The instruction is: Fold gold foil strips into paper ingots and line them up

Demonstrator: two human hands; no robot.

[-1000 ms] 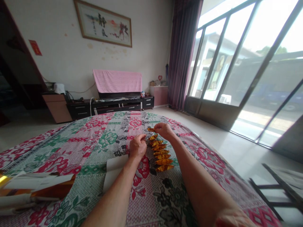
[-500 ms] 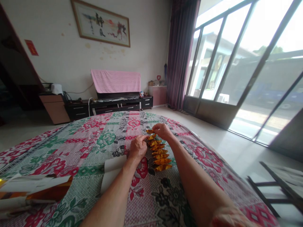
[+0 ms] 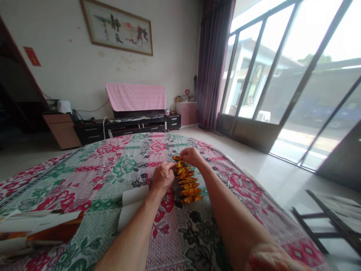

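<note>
Several folded gold foil pieces (image 3: 189, 186) form a row on the flowered tablecloth (image 3: 113, 188), running away from me between my forearms. Beside the far end, on its left, my left hand (image 3: 163, 175) has its index finger stretched to a gold piece and its other fingers curled. My right hand (image 3: 191, 156) is closed at the farthest gold piece (image 3: 177, 158), its fingertips on that piece's right end. A white sheet (image 3: 131, 205) with a fold lies partly under my left forearm.
Gold and white foil sheets (image 3: 42, 229) lie at the table's near left. A dark-framed chair or rack (image 3: 324, 222) stands on the floor at the right. Beyond the table are a black TV cabinet (image 3: 135, 127) with a pink cloth (image 3: 137, 97) above it, and glass doors (image 3: 254, 82).
The whole view has shifted slightly, moving the scene a little to the left. Both hands stay at the far end of the gold row, with hardly any change in their pose.
</note>
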